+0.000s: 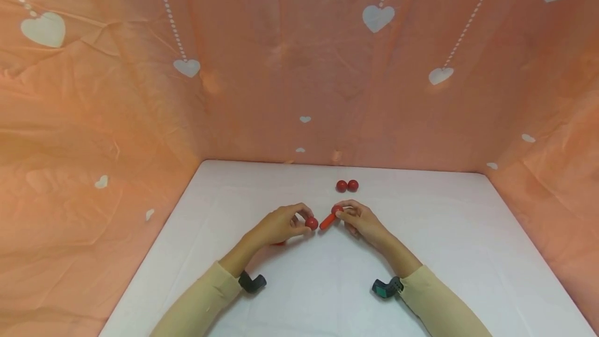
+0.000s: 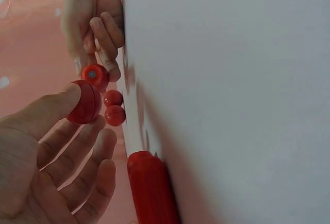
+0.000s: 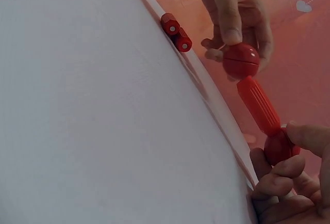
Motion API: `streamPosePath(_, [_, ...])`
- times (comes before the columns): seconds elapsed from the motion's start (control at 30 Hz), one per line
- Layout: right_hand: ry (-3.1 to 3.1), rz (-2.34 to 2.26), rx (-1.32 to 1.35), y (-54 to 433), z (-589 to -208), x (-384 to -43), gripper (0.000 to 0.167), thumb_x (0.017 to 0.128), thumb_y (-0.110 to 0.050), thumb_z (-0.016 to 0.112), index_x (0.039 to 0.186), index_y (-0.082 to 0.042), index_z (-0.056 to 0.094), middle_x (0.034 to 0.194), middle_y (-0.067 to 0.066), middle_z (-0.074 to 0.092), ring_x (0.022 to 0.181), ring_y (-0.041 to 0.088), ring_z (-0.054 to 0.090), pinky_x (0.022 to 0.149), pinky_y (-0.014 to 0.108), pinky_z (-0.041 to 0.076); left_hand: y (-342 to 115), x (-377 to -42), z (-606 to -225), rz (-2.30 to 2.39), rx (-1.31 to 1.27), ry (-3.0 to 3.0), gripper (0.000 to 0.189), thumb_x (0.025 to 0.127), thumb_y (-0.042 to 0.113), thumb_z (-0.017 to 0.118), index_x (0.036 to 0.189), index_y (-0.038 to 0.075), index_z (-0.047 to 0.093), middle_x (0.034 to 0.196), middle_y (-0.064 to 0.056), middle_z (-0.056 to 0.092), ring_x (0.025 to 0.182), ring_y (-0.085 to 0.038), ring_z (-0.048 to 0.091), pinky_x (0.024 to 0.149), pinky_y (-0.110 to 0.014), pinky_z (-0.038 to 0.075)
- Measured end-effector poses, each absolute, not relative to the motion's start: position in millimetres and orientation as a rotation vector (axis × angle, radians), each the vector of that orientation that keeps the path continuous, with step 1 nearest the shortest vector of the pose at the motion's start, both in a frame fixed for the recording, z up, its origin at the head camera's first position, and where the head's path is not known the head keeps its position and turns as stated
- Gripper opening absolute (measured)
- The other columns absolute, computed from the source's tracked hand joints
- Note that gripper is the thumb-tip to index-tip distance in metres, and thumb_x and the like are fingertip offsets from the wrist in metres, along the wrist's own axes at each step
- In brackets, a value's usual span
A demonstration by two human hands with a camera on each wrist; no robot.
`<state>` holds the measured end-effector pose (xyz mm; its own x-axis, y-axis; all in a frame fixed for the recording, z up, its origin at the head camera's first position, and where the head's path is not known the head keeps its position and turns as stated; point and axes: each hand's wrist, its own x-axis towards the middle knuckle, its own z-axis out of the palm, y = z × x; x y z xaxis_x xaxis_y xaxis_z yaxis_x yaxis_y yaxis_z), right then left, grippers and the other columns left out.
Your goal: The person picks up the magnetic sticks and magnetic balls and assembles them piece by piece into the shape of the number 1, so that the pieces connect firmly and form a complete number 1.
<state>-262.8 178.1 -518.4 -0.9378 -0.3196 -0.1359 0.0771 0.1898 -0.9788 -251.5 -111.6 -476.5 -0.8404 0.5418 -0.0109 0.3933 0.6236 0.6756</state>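
Between thumb and fingertips my left hand (image 1: pixel 280 224) pinches a red ball (image 1: pixel 311 223) with a seam around it, held over the table. My right hand (image 1: pixel 367 224) pinches another red ball (image 3: pixel 281 149), from which a ribbed red rod (image 3: pixel 259 105) sticks out toward the left hand's ball. In the left wrist view the rod's end shows a small grey dot (image 2: pixel 92 74). Rod end and left ball are close together; in the head view a small gap shows between them. Two more red rods (image 3: pixel 170 24) lie on the table near my left hand, mostly hidden in the head view.
Two red balls (image 1: pixel 347 185) sit side by side on the white table (image 1: pixel 421 233), beyond the hands. An orange cloth (image 1: pixel 299 77) with white hearts hangs behind the table and at both sides. Dark devices (image 1: pixel 252 282) are worn at both wrists.
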Motion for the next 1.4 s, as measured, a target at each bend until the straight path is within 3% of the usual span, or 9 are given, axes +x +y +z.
streamPosePath(0.27, [2.189, -1.784, -0.245, 179.6, -518.6, -262.9, 0.043, 0.104, -0.03, 0.073, 0.14, -0.008, 0.064, 0.067, 0.001, 0.051, 0.056, 0.015, 0.044, 0.051, 0.023, 0.035, -115.1, -243.5, -479.1, 1.02, 0.758, 2.618, 0.032, 0.096, 0.025, 0.084, 0.125, 0.025, 0.069, 0.12, 0.003, 0.074, 0.088, -0.012, 0.064, 0.072, -0.029, 0.056])
streamPosePath(0.53, [2.183, -1.788, -0.258, 179.8, -518.1, -264.0, 0.041, 0.105, -0.03, 0.072, 0.139, -0.009, 0.064, 0.067, 0.002, 0.051, 0.056, 0.015, 0.044, 0.052, 0.024, 0.036, -112.1, -238.8, -482.8, 1.011, 0.781, 2.633, 0.033, 0.095, 0.025, 0.085, 0.124, 0.026, 0.07, 0.111, 0.01, 0.074, 0.093, -0.011, 0.065, 0.082, -0.031, 0.056])
streamPosePath(0.7, [2.151, -1.815, -0.25, 178.5, -518.8, -264.3, 0.04, 0.105, -0.028, 0.073, 0.138, -0.008, 0.064, 0.066, 0.0, 0.052, 0.055, 0.014, 0.044, 0.051, 0.023, 0.037, -110.6, -236.8, -485.2, 0.996, 0.777, 2.635, 0.034, 0.094, 0.026, 0.086, 0.124, 0.026, 0.07, 0.109, 0.013, 0.073, 0.092, -0.01, 0.065, 0.081, -0.029, 0.056])
streamPosePath(0.93, [2.172, -1.778, -0.217, 178.8, -519.1, -264.4, 0.044, 0.104, -0.032, 0.074, 0.14, -0.01, 0.063, 0.067, 0.001, 0.053, 0.057, 0.015, 0.045, 0.052, 0.024, 0.037, -110.6, -236.2, -484.3, 0.981, 0.781, 2.643, 0.034, 0.095, 0.026, 0.085, 0.125, 0.026, 0.069, 0.108, 0.012, 0.073, 0.09, -0.01, 0.064, 0.08, -0.029, 0.055])
streamPosePath(1.4, [2.172, -1.807, -0.24, 178.4, -520.4, -263.7, 0.04, 0.105, -0.027, 0.073, 0.138, -0.008, 0.064, 0.065, 0.0, 0.053, 0.054, 0.014, 0.044, 0.05, 0.024, 0.036, -102.7, -238.4, -486.0, 0.998, 0.795, 2.63, 0.035, 0.094, 0.026, 0.086, 0.125, 0.026, 0.07, 0.112, 0.008, 0.075, 0.09, -0.01, 0.065, 0.08, -0.029, 0.055])
